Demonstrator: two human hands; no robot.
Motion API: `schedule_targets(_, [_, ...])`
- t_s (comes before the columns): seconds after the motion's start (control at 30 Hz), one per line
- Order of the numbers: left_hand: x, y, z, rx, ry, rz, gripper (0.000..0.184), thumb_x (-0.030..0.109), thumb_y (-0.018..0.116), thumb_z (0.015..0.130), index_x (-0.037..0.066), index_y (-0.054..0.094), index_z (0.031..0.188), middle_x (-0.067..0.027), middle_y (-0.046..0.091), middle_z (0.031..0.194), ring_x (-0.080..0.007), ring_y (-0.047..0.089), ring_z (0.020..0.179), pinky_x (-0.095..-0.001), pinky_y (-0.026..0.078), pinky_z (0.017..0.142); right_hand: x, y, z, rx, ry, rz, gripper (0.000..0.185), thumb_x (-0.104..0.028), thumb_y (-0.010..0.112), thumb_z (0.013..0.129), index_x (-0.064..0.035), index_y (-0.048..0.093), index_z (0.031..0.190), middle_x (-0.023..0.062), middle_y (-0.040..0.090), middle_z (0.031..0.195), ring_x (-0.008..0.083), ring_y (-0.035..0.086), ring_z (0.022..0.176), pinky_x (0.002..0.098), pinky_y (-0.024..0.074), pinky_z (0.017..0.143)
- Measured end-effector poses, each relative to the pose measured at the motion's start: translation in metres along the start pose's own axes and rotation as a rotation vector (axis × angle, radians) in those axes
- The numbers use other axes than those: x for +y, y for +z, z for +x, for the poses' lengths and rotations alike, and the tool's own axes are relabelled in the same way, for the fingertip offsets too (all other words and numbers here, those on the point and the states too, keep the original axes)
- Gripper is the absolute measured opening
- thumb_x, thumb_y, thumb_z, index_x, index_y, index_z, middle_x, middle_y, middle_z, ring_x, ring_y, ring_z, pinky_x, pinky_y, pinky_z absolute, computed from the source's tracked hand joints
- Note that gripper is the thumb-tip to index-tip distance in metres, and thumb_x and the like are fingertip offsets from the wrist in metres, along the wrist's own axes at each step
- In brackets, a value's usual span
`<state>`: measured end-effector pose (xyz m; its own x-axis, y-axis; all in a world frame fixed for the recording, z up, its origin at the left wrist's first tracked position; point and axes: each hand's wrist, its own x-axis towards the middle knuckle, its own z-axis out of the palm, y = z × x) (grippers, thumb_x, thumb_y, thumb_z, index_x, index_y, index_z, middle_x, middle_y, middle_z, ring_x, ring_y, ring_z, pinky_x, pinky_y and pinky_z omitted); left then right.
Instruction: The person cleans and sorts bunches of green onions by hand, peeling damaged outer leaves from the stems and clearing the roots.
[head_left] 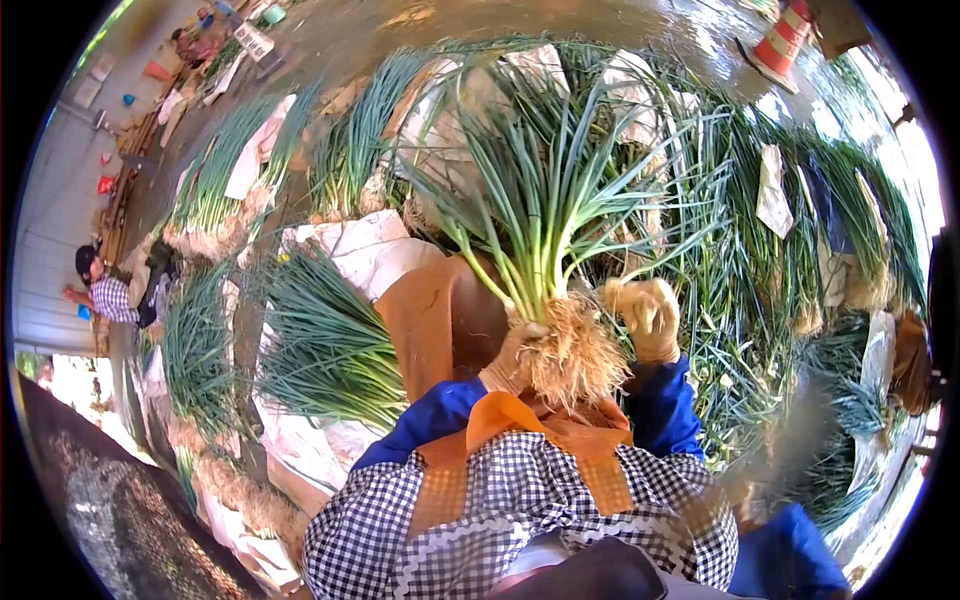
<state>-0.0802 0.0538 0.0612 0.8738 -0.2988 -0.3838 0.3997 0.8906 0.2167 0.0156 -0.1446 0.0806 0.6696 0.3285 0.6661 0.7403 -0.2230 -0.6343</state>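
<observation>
My left hand, in a pale glove, is wrapped round the base of a bunch of green onions, just above its roots. The bunch stands nearly upright before my chest, its green leaves fanning out and its tan roots hanging down. To the right of the roots is my right hand, also gloved, with its fingers curled together beside a thin stalk. Whether that hand grips anything is too small to tell. Brown apron cloth lies behind the bunch.
Piles of green onions lie on white sacks at the left, with more at the right. A person is at the far left. A traffic cone stands at the top right, near wet ground.
</observation>
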Motion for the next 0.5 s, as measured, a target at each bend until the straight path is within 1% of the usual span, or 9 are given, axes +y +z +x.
schedule_targets(0.03, [-0.007,-0.004,0.001,0.014,-0.011,-0.004,0.032,0.010,0.052,0.075,0.001,0.054,0.106,-0.0107,0.060,0.094,-0.0223,0.059,0.086,-0.0361,0.051,0.079,0.000,0.009,-0.009,-0.115,0.188,0.947,0.038,-0.037,0.055,0.081,-0.0010,0.056,0.070,0.0177,0.060,0.077,0.0217,0.055,0.059,0.0321,0.0470,0.066])
schedule_targets(0.07, [-0.012,-0.007,0.001,0.032,-0.019,-0.005,0.031,0.010,0.052,0.074,0.001,0.054,0.104,-0.0103,0.060,0.092,-0.0216,0.060,0.085,-0.0352,0.051,0.078,-0.006,0.018,-0.012,-0.138,0.431,1.410,0.039,-0.039,0.058,0.079,-0.0013,0.056,0.069,0.0210,0.061,0.081,0.0233,0.057,0.061,0.0313,0.0471,0.060])
schedule_targets(0.2, [-0.018,-0.008,0.002,0.024,-0.018,-0.027,0.025,0.010,0.053,0.074,0.001,0.058,0.097,-0.0087,0.062,0.086,-0.0187,0.061,0.079,-0.0319,0.052,0.075,-0.026,-0.006,-0.036,-0.186,0.814,1.195,0.043,-0.036,0.057,0.079,-0.0036,0.051,0.052,0.0052,0.053,0.053,0.0140,0.043,0.046,0.0290,0.0379,0.047])
schedule_targets(0.23, [-0.014,-0.001,-0.001,-0.023,-0.021,-0.032,0.023,0.009,0.053,0.074,0.001,0.059,0.095,-0.0083,0.062,0.084,-0.0179,0.061,0.078,-0.0311,0.052,0.074,-0.001,-0.024,-0.053,-0.455,1.010,1.081,0.042,-0.039,0.059,0.077,-0.0016,0.056,0.059,0.0047,0.053,0.054,0.0128,0.046,0.047,0.0261,0.0365,0.044])
schedule_targets(0.33, [-0.009,-0.003,0.010,0.007,-0.068,0.072,0.020,0.006,0.054,0.072,0.001,0.060,0.091,-0.0085,0.062,0.082,-0.0156,0.061,0.073,-0.0287,0.052,0.071,-0.021,-0.057,-0.014,-0.972,0.954,0.129,0.042,-0.044,0.062,0.079,-0.0015,0.066,0.082,0.0079,0.062,0.065,0.0111,0.054,0.051,0.0276,0.0450,0.048])
schedule_targets(0.37, [-0.014,-0.008,0.016,0.116,-0.122,0.091,0.019,0.003,0.054,0.072,0.001,0.060,0.090,-0.0084,0.061,0.078,-0.0143,0.060,0.072,-0.0272,0.052,0.069,-0.015,-0.060,-0.011,-0.792,0.664,-0.164,0.030,-0.036,0.058,0.085,-0.0065,0.064,0.081,0.0071,0.058,0.059,0.0123,0.053,0.050,0.0293,0.0465,0.049])
schedule_targets(0.4, [-0.013,0.005,0.013,0.070,-0.060,0.125,0.022,0.004,0.054,0.073,-0.001,0.059,0.093,-0.0100,0.062,0.084,-0.0164,0.062,0.073,-0.0294,0.053,0.071,-0.024,-0.050,0.018,-0.649,0.756,-0.394,0.024,-0.030,0.062,0.082,-0.0073,0.061,0.074,0.0055,0.056,0.056,0.0136,0.052,0.050,0.0305,0.0454,0.050])
schedule_targets(0.43, [-0.021,-0.001,0.020,0.076,-0.051,0.147,0.021,0.002,0.054,0.072,-0.001,0.059,0.093,-0.0096,0.062,0.083,-0.0166,0.062,0.074,-0.0294,0.053,0.072,-0.039,-0.040,0.044,-0.488,0.487,-0.444,0.021,-0.025,0.064,0.080,-0.0069,0.057,0.071,0.0044,0.052,0.055,0.0162,0.051,0.052,0.0309,0.0441,0.050])
schedule_targets(0.5, [-0.026,0.009,0.024,0.011,0.041,0.140,0.024,-0.003,0.055,0.070,-0.001,0.057,0.094,-0.0095,0.062,0.085,-0.0172,0.060,0.076,-0.0292,0.053,0.071,-0.062,0.000,0.083,-0.561,0.236,-0.353,0.027,-0.029,0.069,0.073,-0.0059,0.059,0.082,0.0094,0.055,0.063,0.0240,0.054,0.056,0.0337,0.0446,0.052])
